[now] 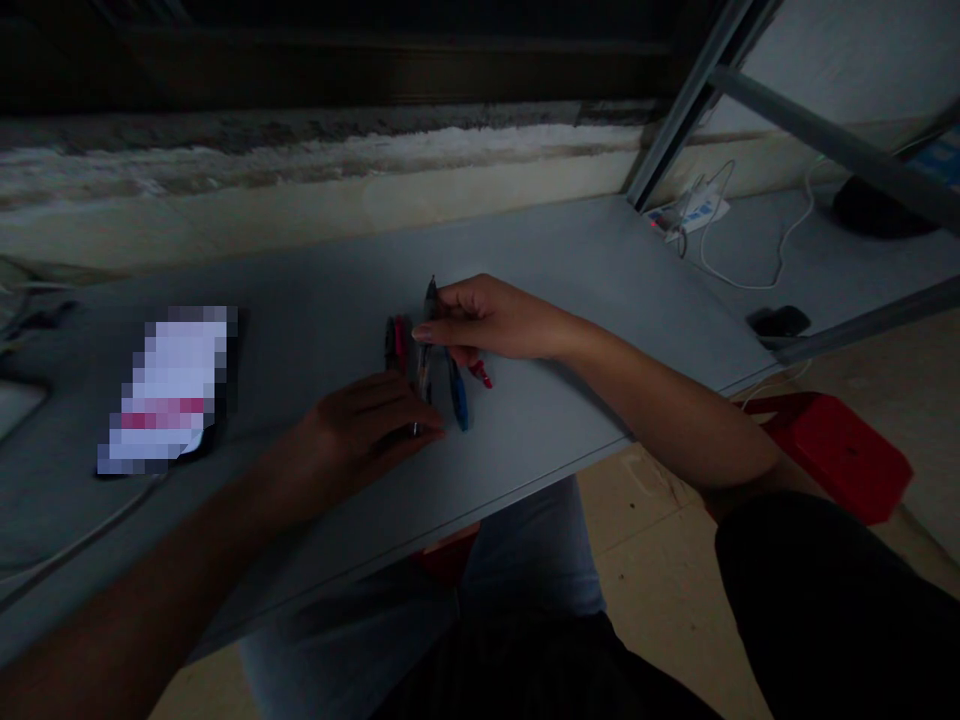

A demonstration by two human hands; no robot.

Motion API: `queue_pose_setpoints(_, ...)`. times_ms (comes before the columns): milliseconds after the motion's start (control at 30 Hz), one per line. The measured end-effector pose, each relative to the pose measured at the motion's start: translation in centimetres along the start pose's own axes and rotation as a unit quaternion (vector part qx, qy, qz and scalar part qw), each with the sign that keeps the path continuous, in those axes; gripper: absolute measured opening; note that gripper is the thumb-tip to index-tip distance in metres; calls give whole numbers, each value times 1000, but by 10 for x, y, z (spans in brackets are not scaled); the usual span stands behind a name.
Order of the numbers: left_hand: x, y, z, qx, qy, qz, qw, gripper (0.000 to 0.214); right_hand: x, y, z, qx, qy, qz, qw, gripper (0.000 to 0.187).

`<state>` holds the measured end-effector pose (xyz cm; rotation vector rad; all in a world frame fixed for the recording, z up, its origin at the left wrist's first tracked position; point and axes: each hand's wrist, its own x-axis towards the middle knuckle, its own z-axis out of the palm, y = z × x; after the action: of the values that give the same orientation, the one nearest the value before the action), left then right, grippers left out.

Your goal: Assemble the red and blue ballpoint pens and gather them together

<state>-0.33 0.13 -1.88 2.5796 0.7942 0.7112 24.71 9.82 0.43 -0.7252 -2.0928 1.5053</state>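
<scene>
A pen with a dark tip section and a clear barrel (430, 300) stands tilted between my hands. My right hand (499, 318) is closed, pinching its upper part between thumb and fingers. The lower end of the same pen meets the curled fingers of my left hand (367, 418), which appear closed on it; dim light blurs the exact contact. Beneath and beside my right hand lie a blue pen (459, 398) and a red pen (481, 374), both partly covered. Just left of the held pen, a black pen (390, 340) and a pinkish-red pen (400, 340) lie side by side, their near ends hidden by my left hand.
A lit phone (169, 385) with a cable lies on the grey desk (300, 300) at left. A metal frame (679, 110) rises at right, beyond it a power strip (694, 212) with white cables. A red stool (844, 455) stands below the desk's right side.
</scene>
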Motion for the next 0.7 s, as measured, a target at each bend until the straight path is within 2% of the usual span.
queue_pose_setpoints(133,-2,-4,3,-1,12,3,1000,19,0,1,0,10,-6,6,1000,39)
queue_pose_setpoints(367,-4,-5,5,-7,-17,-39,999,20,1,1,0,11,-13,-4,1000,38)
queue_pose_setpoints(700,0,-3,1,-10,14,-5,1000,18,1,1,2,4,-10,-3,1000,33)
